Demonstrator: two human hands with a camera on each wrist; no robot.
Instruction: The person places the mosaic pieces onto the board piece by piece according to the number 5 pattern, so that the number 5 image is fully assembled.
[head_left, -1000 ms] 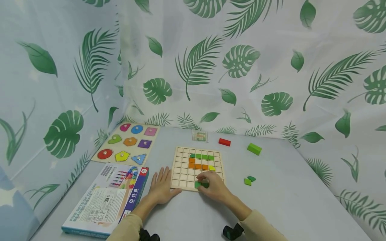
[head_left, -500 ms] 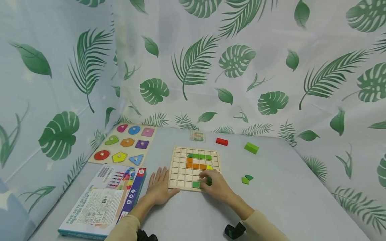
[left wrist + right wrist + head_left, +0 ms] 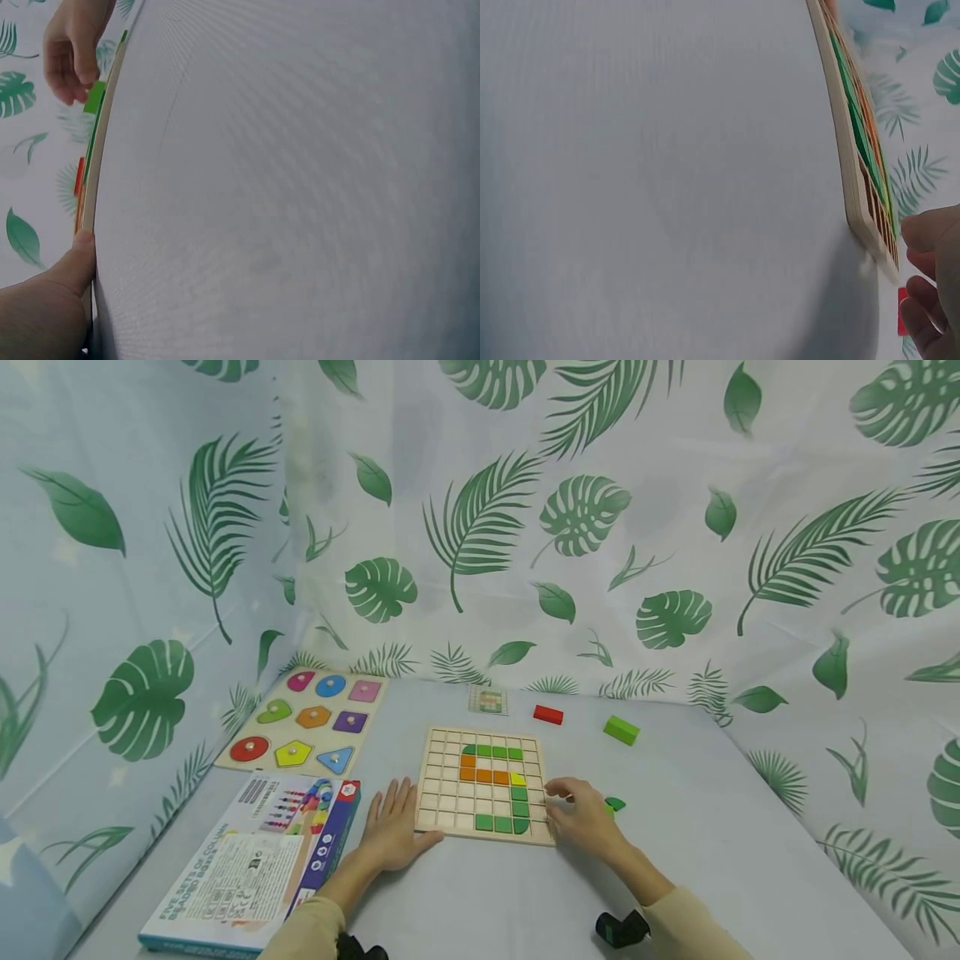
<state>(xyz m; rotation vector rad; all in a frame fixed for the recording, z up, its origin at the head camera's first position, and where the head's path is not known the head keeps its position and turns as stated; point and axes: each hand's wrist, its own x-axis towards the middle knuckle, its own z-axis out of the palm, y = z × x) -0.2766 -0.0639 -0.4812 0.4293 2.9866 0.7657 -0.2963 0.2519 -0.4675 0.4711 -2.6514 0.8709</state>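
A wooden grid board (image 3: 442, 802) lies in the middle of the table in the head view. Orange tiles (image 3: 484, 776), a yellow tile (image 3: 517, 779) and several green tiles (image 3: 520, 807) form a winding path in its cells. My left hand (image 3: 392, 835) lies with fingers spread at the board's left side, its thumb by the front edge. Just off the board's right edge is my right hand (image 3: 587, 818), fingers loosely bent with nothing seen between them. Behind it, a dark green leaf-shaped piece (image 3: 616, 802) and a lighter green piece (image 3: 610, 810) are partly hidden.
A red block (image 3: 548, 715), a green block (image 3: 622, 730) and a small pattern card (image 3: 488, 700) lie behind the board. On the left are a knobbed shape puzzle (image 3: 300, 739) and a flat cardboard box (image 3: 247, 868). Leaf-print cloth walls surround the table.
My right hand has let go of a dark green piece, now in the board's front row, and moved right, off the board. My left hand stays at the board's left side.
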